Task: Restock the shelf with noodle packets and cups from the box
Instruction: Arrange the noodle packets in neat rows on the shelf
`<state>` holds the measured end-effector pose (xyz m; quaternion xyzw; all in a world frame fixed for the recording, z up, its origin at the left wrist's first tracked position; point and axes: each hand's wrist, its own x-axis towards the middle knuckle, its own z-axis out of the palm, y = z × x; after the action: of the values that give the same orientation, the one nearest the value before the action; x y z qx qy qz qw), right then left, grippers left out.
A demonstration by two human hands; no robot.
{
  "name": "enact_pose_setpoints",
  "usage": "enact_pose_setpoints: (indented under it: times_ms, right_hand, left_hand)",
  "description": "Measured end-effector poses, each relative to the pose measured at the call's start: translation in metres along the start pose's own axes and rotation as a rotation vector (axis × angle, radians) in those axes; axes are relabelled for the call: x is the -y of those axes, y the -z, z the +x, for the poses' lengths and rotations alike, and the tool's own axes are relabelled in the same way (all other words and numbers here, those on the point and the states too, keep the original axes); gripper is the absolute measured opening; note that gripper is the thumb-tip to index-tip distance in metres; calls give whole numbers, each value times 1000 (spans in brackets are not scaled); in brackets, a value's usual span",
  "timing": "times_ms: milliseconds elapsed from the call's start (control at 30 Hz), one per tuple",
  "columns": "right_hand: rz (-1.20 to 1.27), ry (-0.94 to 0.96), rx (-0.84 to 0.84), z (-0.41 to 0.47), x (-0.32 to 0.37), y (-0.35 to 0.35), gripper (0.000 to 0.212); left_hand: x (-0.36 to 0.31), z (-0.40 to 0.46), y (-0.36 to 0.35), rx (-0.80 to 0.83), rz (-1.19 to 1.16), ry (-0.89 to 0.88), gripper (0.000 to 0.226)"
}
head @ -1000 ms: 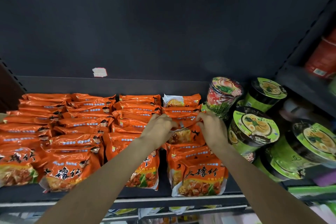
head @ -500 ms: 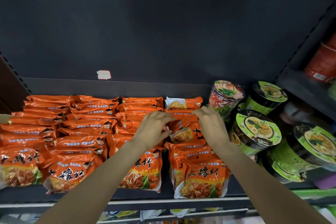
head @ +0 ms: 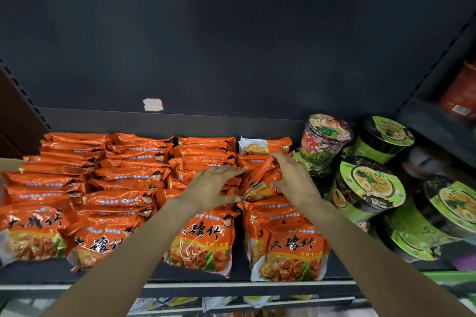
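Right hand [head: 293, 183] grips a tilted orange noodle packet [head: 260, 177] with curled fingers; left hand [head: 211, 188] lies flat, fingers straight, touching the same packet. The packet stands mid-row, fourth column, toward the shelf [head: 195, 275] back edge. Green-lidded noodle cups [head: 371, 185] occupy the shelf's right end.

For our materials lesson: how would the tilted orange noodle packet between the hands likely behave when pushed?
The tilted orange noodle packet probably feels light and crinkly: its wrapper is creased. The glossy film may slip under the right hand. It likely topples easily, since it leans among upright packets.
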<state>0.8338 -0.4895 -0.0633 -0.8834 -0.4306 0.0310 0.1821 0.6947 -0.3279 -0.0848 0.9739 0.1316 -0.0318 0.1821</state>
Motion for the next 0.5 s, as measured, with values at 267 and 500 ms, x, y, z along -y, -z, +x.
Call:
enact_pose_setpoints:
  times_ms: [267, 500]
  right_hand:
    - [-420, 225, 143, 12, 9, -11, 62]
    - [-146, 82, 67, 6, -9, -18, 36]
  left_hand:
    - [4, 3, -5, -76, -83, 1, 65]
    - [3, 2, -5, -103, -116, 20, 59]
